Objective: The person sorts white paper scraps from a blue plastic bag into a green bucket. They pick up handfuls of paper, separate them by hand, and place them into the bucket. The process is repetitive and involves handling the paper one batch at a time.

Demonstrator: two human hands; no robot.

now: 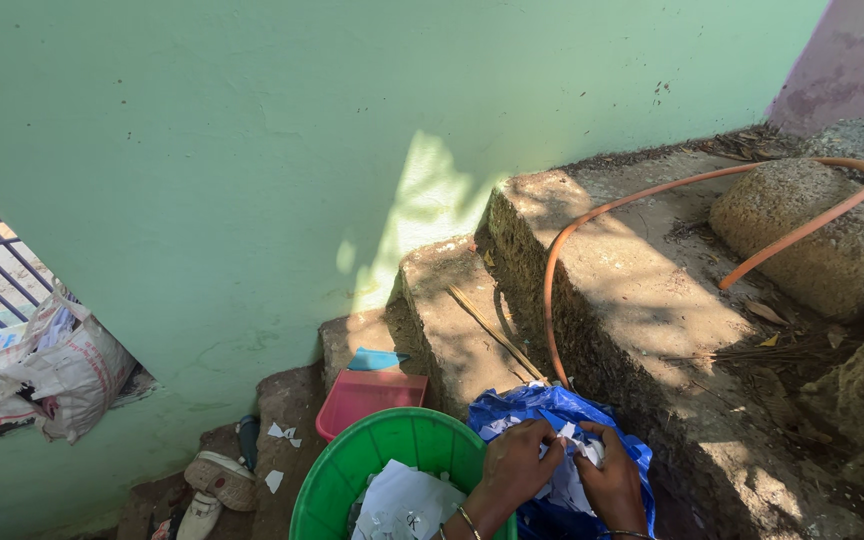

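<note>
At the bottom edge, around six o'clock, both hands are closed on white paper scraps point(570, 462) over a crumpled blue plastic bag point(552, 420): the left hand point(512, 468) pinches from the nine o'clock side, the right hand point(612, 480) from three o'clock, seemingly to keep the loose pieces bunched above the bag's mouth. The bag slumps against the concrete steps point(642, 300), its long axis running roughly from eleven to five o'clock, mouth facing up. A green bucket point(352, 470) holding more paper sits just beside it at nine o'clock.
</note>
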